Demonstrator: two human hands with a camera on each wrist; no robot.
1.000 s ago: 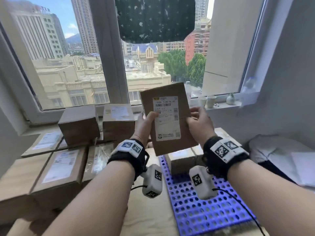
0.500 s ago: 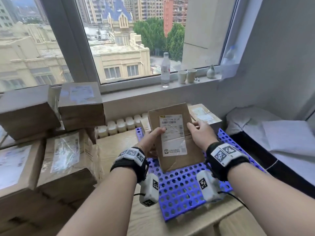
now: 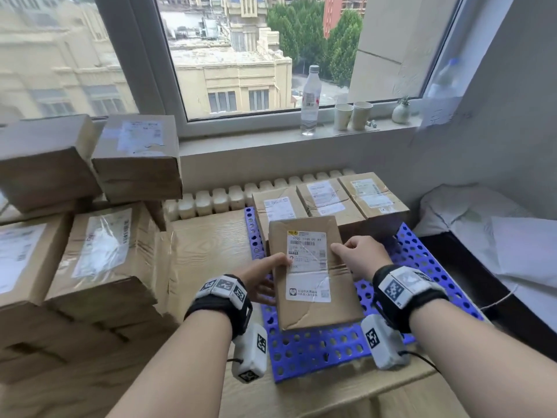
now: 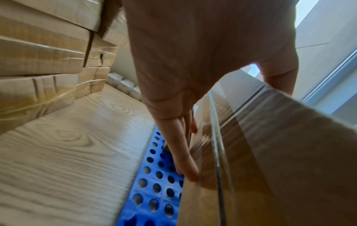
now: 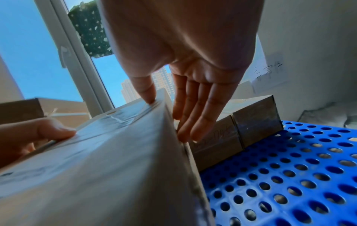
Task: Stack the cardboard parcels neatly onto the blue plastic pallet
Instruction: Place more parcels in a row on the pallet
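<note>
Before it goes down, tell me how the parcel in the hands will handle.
The parcel probably stays stiff: its flat faces hold shape between the left hand and right hand. Glossy tape over the cardboard may make it slippery. Being flat and broad, it should sit on the blue pallet without tipping or rolling.

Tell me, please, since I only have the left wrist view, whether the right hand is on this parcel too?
Observer: Yes, the right hand holds the parcel at its right edge, thumb on top and fingers down the side.
Operator: Thank you. Are other parcels on the blue pallet?
Observer: A row of three parcels lies side by side along the far edge of the pallet.
Operator: Which way does our label face?
Observer: The label faces up, with its barcode end toward the window.
</note>
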